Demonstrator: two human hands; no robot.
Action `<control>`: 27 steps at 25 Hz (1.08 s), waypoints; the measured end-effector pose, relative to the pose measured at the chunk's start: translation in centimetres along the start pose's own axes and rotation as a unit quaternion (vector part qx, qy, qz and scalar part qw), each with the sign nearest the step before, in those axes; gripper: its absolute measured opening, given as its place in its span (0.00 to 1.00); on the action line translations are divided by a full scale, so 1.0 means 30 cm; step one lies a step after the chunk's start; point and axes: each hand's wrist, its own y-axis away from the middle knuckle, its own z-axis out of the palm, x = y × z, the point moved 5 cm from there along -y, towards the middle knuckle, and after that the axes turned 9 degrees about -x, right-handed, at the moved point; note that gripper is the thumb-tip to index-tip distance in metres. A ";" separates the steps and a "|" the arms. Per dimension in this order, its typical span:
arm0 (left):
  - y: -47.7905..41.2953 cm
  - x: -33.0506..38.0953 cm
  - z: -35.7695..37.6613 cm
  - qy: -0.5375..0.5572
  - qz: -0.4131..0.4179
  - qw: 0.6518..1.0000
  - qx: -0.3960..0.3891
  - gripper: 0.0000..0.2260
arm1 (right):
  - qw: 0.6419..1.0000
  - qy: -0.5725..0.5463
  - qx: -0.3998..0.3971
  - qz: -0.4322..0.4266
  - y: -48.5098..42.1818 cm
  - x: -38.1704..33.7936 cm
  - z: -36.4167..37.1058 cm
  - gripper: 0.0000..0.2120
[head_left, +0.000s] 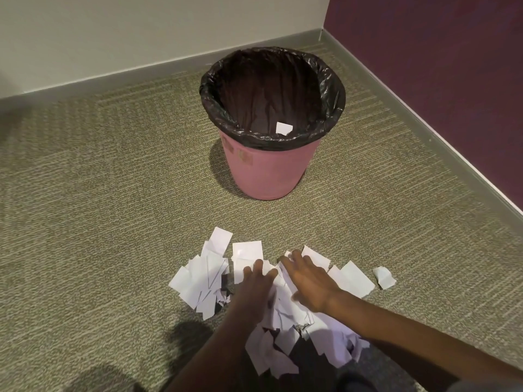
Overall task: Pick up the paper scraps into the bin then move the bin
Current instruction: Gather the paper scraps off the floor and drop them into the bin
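A pink bin (268, 171) lined with a black bag (271, 137) stands upright on the carpet, with one white scrap (283, 128) inside it. A pile of white paper scraps (215, 275) lies on the floor in front of me. My left hand (254, 287) rests flat on the middle of the pile, fingers spread. Beside it, my right hand (308, 281) also lies palm down on the scraps with fingers apart. A single crumpled scrap (384, 277) sits apart at the right of the pile. Neither hand is closed around anything.
The bin stands near a room corner, where a cream wall (113, 38) meets a dark purple wall (438, 66). Grey baseboards (424, 120) run along both. Green-grey carpet (99, 193) stretches to the left and right of the pile.
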 end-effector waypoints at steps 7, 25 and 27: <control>0.010 0.044 -0.001 -0.062 -0.035 0.997 -0.012 0.36 | 0.999 -0.038 -0.005 -0.028 0.000 -0.012 0.024 0.25; -0.021 0.057 -0.004 -0.016 0.026 0.999 0.030 0.10 | 0.996 0.060 -0.058 0.030 0.055 0.052 0.052 0.50; -0.016 0.077 -0.004 -0.034 0.038 0.998 0.043 0.11 | 0.998 0.060 -0.010 0.022 0.059 0.020 0.042 0.41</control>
